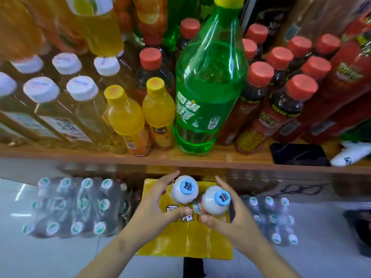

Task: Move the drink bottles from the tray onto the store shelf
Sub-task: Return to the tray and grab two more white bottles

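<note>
**Two bottles, little room on the shelf**

The left hand (pixel 160 199) wraps its fingers round one white bottle (pixel 184 190); the right hand (pixel 226 209) grips a second (pixel 215 200). Both bottles sit upright and touching, above the yellow tray (pixel 186 241) and just below the shelf (pixel 220 157) edge at 12 o'clock. Whether they have left the tray is hard to tell from above.

The shelf front looks crowded. The likeliest trouble is a knock against the tall green bottle (pixel 208 85) or the orange bottles (pixel 158 109) at 11 o'clock, toppling them. Lifted pressed together, the two bottles could also slip in the grasp, since each is held mainly from its outer side.
</note>
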{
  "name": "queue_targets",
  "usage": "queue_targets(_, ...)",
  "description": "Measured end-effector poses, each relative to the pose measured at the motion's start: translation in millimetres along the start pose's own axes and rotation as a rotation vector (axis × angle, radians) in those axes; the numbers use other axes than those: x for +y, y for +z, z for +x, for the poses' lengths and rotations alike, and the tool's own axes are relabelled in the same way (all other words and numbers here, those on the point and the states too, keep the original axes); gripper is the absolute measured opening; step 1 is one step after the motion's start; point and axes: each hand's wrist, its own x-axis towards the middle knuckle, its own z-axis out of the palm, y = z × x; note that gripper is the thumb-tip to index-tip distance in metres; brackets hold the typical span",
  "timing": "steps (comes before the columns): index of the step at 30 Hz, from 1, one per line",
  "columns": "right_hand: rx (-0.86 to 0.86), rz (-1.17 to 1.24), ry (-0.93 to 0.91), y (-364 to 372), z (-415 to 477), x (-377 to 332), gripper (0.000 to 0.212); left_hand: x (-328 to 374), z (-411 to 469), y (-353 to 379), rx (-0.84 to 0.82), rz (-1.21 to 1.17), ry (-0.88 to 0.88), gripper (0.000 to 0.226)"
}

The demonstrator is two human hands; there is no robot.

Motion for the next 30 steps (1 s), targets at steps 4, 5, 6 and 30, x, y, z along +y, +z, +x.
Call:
queue_targets(4,0.035,0.03,0.013,2.5,3.9,21.6,0.092,-12.3,4.2,5.1,0.02,-0.004,0.015,0.077)
queue_targets(5,0.049,0.044,0.012,2.6,3.8,25.2,0.089,-14.0,5.4,5.4,0.024,-0.007,0.014,0.075)
queue_targets(6,0.065,0.054,0.011,2.9,3.9,28.1,0.085,-15.5,6.7,5.6,0.026,-0.01,0.014,0.074)
queue_targets(30,0.052,0.184,-0.237,-33.2,-42.2,-131.0,0.064,129.0,-44.1,-75.5,0.209,-0.311,0.16,0.053)
